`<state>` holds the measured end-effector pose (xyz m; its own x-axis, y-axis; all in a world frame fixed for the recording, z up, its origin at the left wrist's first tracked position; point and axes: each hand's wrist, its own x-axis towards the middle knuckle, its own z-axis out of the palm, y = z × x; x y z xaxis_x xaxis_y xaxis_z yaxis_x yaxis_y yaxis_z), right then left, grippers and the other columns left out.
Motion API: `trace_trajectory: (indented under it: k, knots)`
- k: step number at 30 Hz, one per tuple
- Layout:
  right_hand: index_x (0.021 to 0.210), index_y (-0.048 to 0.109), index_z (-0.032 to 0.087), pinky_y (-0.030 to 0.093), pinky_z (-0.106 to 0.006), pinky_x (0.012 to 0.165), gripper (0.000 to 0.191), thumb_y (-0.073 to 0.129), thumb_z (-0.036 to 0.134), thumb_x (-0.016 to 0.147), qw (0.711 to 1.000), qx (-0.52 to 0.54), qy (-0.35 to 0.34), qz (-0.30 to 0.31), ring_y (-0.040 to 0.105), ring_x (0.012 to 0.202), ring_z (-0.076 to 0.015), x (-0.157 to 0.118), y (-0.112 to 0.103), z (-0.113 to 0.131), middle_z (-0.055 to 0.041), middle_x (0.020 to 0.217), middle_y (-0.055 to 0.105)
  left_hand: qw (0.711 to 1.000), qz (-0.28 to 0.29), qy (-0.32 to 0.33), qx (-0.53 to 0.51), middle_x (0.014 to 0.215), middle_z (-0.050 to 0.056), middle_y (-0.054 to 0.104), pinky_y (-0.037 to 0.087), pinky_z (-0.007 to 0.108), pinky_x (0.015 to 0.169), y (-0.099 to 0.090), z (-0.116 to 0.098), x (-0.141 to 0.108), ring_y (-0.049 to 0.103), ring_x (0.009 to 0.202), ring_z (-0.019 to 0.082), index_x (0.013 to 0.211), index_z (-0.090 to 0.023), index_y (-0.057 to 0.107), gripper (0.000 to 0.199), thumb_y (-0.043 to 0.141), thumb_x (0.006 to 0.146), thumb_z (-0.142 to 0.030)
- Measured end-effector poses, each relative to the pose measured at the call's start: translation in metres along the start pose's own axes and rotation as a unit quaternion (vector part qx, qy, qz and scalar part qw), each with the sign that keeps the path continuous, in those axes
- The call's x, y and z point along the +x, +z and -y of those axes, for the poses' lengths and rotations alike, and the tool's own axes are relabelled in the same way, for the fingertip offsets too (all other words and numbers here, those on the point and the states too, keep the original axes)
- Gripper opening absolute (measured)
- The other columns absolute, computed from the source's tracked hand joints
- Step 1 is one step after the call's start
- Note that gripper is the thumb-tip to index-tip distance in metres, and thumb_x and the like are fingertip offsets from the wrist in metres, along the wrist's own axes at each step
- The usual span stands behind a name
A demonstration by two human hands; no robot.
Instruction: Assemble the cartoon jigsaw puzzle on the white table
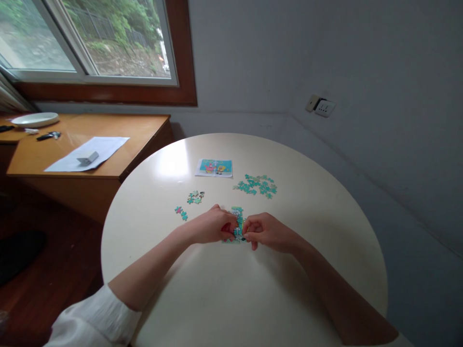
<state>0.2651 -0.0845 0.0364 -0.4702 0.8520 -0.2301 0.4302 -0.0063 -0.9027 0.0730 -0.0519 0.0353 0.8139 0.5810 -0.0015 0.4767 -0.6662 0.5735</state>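
Note:
A partly joined jigsaw puzzle (237, 214) in green, white and red lies on the pale round table. Over its left side rests my left hand (219, 225), its fingers bent down onto the pieces; whether it grips one is hidden. My right hand (262, 231) is at the puzzle's right edge, thumb and forefinger pinched on something small and dark, probably part of a piece. Behind the hands lies a printed picture card (216, 167) with a pink and a yellow figure. Loose green pieces (258, 185) form a pile at the right rear.
A small cluster of pieces (196, 197) and a joined pair (181, 213) lie left of the hands on the round table (224, 299). At the left, a wooden desk (144, 126) holds a white plate (35, 119), paper (108, 144) and a grey object (87, 158).

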Motion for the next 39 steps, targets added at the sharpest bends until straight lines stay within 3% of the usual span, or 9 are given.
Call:
trace_trajectory:
  k: [17, 39]
  knots:
    - [0.064, 0.056, 0.016, 0.039, -0.020, 0.047, 0.004, 0.054, 0.018, 0.063, 1.000, 0.007, 0.021, 0.008, 0.055, 0.045, -0.0099, 0.0038, 0.0003, -0.0024, 0.0033, 0.050, 0.055, 1.000, 0.008, 0.012, 0.012, 0.061, -0.006, 0.053, 0.029, 0.026, 0.079, 0.0019, 0.0028, 0.0002, 0.047, 0.061, 0.008, 0.068, -0.017, 0.054, 0.006, 0.059, 0.071, -0.018]
    - [0.060, 0.054, 0.016, 0.038, -0.018, 0.044, 0.003, 0.055, 0.017, 0.063, 0.997, -0.057, 0.045, -0.039, 0.054, 0.042, -0.0088, 0.0041, 0.0067, 0.0001, 0.0038, 0.048, 0.056, 1.000, 0.009, 0.013, 0.023, 0.061, -0.005, 0.053, 0.030, 0.026, 0.079, 0.0021, 0.0034, -0.0001, 0.048, 0.061, 0.008, 0.068, -0.017, 0.053, 0.007, 0.058, 0.071, -0.017]
